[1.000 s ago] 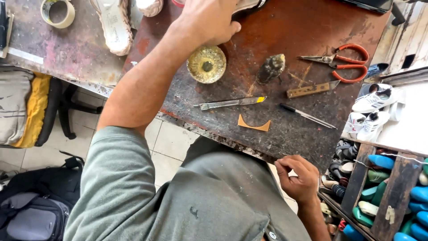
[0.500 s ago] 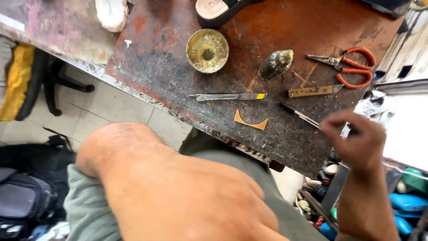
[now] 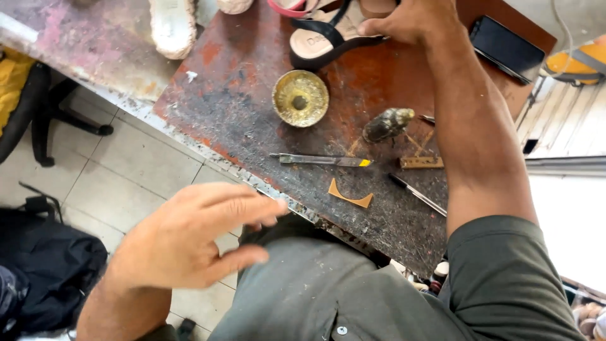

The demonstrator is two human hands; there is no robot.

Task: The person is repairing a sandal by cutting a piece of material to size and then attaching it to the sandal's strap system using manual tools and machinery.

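At the far edge of the scarred, rust-red worktop [image 3: 240, 120], we see the right hand [image 3: 413, 19] with its fingers curled down onto a black-strapped sandal [image 3: 328, 39] with a smooth tan insole, pressing it against the bench. The left hand [image 3: 189, 237] hovers blurred over our grey-green shirt, fingers loosely spread and gripping nothing. Between the two lie a round brass dish [image 3: 300, 98] crusted with yellow glue, a lumpy dark brush [image 3: 387, 124] caked in the same glue, a thin flat metal blade [image 3: 320, 160] with a yellow tip, a curved tan leather offcut [image 3: 349, 196], a slim pen-like tool [image 3: 416, 194] and a small wooden strip [image 3: 421, 162]. A glossy black phone [image 3: 507, 48] rests at the bench's far corner, near the right forearm.
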